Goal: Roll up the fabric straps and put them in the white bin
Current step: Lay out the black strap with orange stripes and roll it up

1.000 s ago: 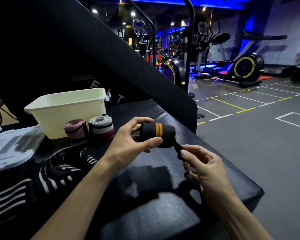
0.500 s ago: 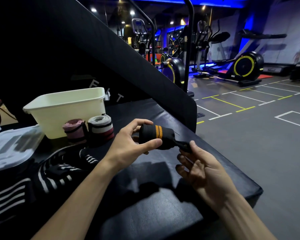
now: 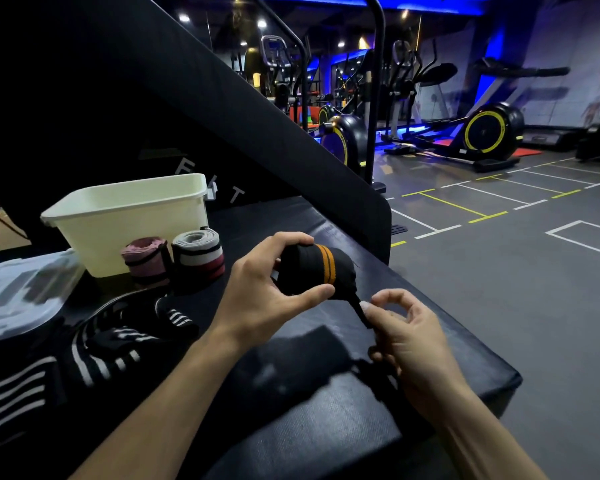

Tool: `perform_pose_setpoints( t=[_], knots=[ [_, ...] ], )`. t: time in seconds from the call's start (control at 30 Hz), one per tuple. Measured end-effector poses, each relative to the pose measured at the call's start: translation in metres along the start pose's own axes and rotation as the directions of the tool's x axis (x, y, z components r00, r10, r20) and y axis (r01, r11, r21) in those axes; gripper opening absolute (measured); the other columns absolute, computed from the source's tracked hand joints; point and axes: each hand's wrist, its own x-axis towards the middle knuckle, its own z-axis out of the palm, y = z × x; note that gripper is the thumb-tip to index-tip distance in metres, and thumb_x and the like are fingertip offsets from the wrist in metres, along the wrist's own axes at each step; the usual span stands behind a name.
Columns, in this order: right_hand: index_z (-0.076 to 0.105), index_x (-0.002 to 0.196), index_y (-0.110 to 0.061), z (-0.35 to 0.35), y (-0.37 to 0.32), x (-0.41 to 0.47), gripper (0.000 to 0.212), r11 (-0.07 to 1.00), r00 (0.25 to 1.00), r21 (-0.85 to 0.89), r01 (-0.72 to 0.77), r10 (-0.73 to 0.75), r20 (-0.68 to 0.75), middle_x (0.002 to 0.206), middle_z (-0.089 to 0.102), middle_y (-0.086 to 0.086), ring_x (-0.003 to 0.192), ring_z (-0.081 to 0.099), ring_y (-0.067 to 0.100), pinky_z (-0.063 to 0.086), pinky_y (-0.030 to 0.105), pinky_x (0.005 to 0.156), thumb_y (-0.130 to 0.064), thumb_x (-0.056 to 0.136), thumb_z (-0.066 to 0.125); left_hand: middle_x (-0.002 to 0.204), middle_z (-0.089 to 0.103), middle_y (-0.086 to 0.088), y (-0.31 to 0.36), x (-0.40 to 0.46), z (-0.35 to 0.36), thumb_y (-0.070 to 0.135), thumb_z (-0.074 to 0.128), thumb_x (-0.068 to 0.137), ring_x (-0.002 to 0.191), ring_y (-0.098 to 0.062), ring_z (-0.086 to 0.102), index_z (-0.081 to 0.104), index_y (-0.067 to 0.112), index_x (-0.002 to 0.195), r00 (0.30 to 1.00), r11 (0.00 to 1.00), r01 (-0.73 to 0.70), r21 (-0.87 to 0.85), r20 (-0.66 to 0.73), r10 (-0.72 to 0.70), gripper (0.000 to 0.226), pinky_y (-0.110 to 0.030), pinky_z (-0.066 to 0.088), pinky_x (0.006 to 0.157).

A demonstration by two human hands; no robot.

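Two bare forearms, left hand (image 3: 257,299) and right hand (image 3: 409,337) ungloved, sleeveless, ringless.

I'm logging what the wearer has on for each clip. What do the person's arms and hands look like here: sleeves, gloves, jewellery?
Both forearms are bare as far as the frame shows, no sleeves in view. The left hand and right hand wear no gloves; no rings, watch or wristband are visible. Fingernails look short and unpainted.
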Motion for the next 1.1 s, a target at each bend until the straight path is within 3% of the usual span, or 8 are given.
perform_pose_setpoints(
  t=[0.1,0.2,0.37,0.5,0.6,0.73,0.97,1.1],
  knots=[
    [0.066,0.087,-0.007,0.001,-0.001,-0.003,0.020,0.968,0.972,-0.090,0.235,-0.234,0.017,0.066,0.065,0.007,0.047,0.048,0.012,0.045,0.027,0.045,-0.026,0.088,0.073,0.095,0.068,0.016,-0.003,0.000,0.001,0.045,0.093,0.067,0.086,-0.008,0.065,0.065,0.040,0.115,0.996,0.996,0.089,-0.004,-0.020,-0.089,0.055,-0.014,0.049,0.076],
    [0.073,0.083,-0.014,0.001,-0.001,-0.004,0.019,0.880,0.921,-0.274,0.387,-0.380,0.082,0.074,0.072,0.007,0.058,0.062,0.014,0.053,0.034,0.055,-0.032,0.087,0.074,0.094,0.069,0.016,-0.007,0.002,0.002,0.048,0.093,0.067,0.085,-0.011,0.069,0.065,0.042,0.114,0.985,0.983,0.167,-0.070,-0.019,-0.169,0.055,-0.034,0.061,0.076],
    [0.070,0.085,-0.028,0.000,0.005,-0.006,0.023,0.631,0.826,-0.588,0.506,-0.551,0.120,0.065,0.065,-0.007,0.060,0.063,0.011,0.047,0.016,0.057,-0.023,0.074,0.090,0.101,0.070,0.004,-0.003,0.002,0.002,0.032,0.094,0.071,0.083,-0.016,0.072,0.069,0.034,0.112,0.971,0.947,0.240,-0.212,0.037,-0.237,0.049,-0.042,0.063,0.056],
    [0.066,0.081,-0.029,-0.003,0.008,0.001,0.022,0.504,0.763,-0.696,0.511,-0.639,0.097,0.066,0.061,-0.012,0.058,0.059,0.012,0.045,0.019,0.054,-0.015,0.076,0.083,0.102,0.070,-0.003,-0.005,0.002,0.003,0.044,0.092,0.066,0.090,-0.017,0.073,0.070,0.035,0.110,0.963,0.924,0.270,-0.269,0.083,-0.257,0.050,-0.036,0.061,0.053],
    [0.065,0.081,-0.027,-0.003,0.006,0.001,0.018,0.580,0.775,-0.634,0.512,-0.630,0.050,0.071,0.062,-0.013,0.064,0.061,0.011,0.048,0.018,0.056,-0.017,0.082,0.080,0.101,0.071,-0.006,-0.008,0.002,0.003,0.043,0.091,0.067,0.086,-0.019,0.074,0.070,0.034,0.109,0.952,0.905,0.306,-0.295,0.094,-0.291,0.048,-0.035,0.059,0.053],
    [0.064,0.082,-0.025,-0.001,0.004,-0.001,0.014,0.728,0.845,-0.475,0.494,-0.531,0.065,0.083,0.061,-0.010,0.077,0.065,0.014,0.061,0.040,0.057,-0.020,0.092,0.073,0.101,0.070,-0.009,-0.015,0.003,0.003,0.048,0.091,0.064,0.078,-0.023,0.075,0.071,0.036,0.106,0.938,0.888,0.346,-0.302,0.093,-0.334,0.048,-0.034,0.058,0.052],
    [0.069,0.091,-0.017,-0.002,0.005,0.003,0.006,0.829,0.893,-0.356,0.432,-0.448,0.038,0.086,0.069,-0.001,0.082,0.069,0.019,0.057,0.024,0.055,-0.022,0.095,0.068,0.101,0.071,-0.008,-0.013,0.003,0.004,0.051,0.089,0.062,0.079,-0.025,0.076,0.071,0.036,0.104,0.928,0.868,0.373,-0.327,0.133,-0.349,0.048,-0.034,0.057,0.052],
    [0.072,0.093,-0.014,-0.003,0.003,0.003,0.025,0.900,0.914,-0.174,0.400,-0.406,0.000,0.090,0.075,0.003,0.086,0.070,0.020,0.057,0.027,0.067,-0.037,0.084,0.076,0.101,0.072,-0.013,-0.012,0.002,0.006,0.046,0.091,0.063,0.073,-0.029,0.076,0.071,0.032,0.101,0.900,0.817,0.436,-0.377,0.179,-0.398,0.045,-0.033,0.056,0.053]
  ],
)
